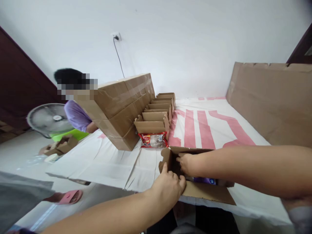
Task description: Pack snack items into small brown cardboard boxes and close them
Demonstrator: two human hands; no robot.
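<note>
At the lower centre of the frame, an open brown cardboard box [207,194] sits at the near edge of a table covered in a white sheet with pinkish-red markings [143,169]. The left hand [168,183] rests at the box's near left corner, its thumb and index finger well apart and the other fingers loosely bent; whether they pinch the cardboard cannot be told. The right hand [188,164] reaches into the box from the right of the frame, fingers slightly bent near the left end wall; whether they hold anything cannot be told. Below the right wrist, a purple packet [209,180] shows inside the box, partly hidden. Just beyond, at the centre, lies a red-and-clear plastic packet [154,140], in front of a row of small open brown cardboard boxes [152,125]. Left of that row stands a block of taped brown cartons [117,110]. At left, a person in a lilac top [76,117] is partly behind the cartons, near a round grey fan [46,118]. A broad brown cardboard panel [270,100] stands at the right.
</note>
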